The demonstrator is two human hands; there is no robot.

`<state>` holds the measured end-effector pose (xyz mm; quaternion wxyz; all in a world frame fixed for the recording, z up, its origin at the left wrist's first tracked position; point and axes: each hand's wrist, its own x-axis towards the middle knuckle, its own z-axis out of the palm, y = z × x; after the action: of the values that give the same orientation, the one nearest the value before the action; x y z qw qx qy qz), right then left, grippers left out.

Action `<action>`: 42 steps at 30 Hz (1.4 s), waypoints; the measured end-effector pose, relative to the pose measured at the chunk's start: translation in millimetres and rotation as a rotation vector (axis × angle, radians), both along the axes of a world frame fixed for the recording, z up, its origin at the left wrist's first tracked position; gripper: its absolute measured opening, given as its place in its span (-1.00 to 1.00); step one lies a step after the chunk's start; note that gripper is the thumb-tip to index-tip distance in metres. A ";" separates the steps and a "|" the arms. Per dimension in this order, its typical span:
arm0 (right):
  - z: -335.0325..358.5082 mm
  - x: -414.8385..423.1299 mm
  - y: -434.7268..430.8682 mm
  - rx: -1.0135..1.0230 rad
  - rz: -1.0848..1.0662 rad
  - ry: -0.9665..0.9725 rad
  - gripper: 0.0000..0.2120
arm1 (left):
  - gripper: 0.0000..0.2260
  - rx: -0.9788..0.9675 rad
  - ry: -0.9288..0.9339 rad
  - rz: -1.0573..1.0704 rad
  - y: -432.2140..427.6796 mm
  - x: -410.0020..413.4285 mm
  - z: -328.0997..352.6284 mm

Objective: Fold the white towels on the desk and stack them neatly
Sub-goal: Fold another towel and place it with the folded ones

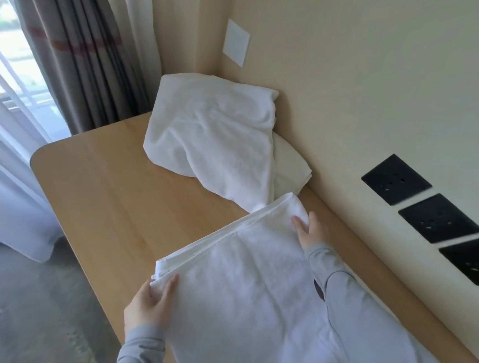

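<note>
Wood surface (108, 197) ran along the wall w/ rounded near-left corner, all the task's cloth on it.

Flat towel (255, 291) was the biggest piece, spread over the near-right part of the surface. It was already doubled, w/ layered hemmed edges showing along its far-left side. Judged: soft terry, light, no stiffness at all, so it would sag wherever unsupported and the layers could slide apart. Best held at the two corners of that layered edge, pinching all layers together, kept taut btwn the hands while carried over for the next fold.

Crumpled towel (213, 130) sat heaped in the far corner against the wall, unfolded, its tail reaching down to touch the flat towel's far corner. Prob. same limp cloth; it would need shaking out by two corners first. More white cloth (291, 161) lay under and beside it at the wall; couldn't tell if folded.

Left hand (150, 301) gripped the near corner of the layered edge, thumb on top. Right hand (310, 231) held the far corner, fingers curled round it. Both were grasping, neither free.

Black sockets (396, 178) sat on the wall, right.
</note>
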<state>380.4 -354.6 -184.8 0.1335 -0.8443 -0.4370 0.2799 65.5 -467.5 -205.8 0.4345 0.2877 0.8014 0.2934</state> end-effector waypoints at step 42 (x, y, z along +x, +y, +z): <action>7.8 11.9 -42.5 0.249 1.086 -0.424 -0.84 | -0.71 0.336 0.241 -0.750 -20.1 50.1 5.9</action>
<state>392.3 -397.2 -177.1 -0.0208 -0.5154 -0.8530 0.0800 115.6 -487.6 -199.9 0.3617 0.6582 0.6273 0.2058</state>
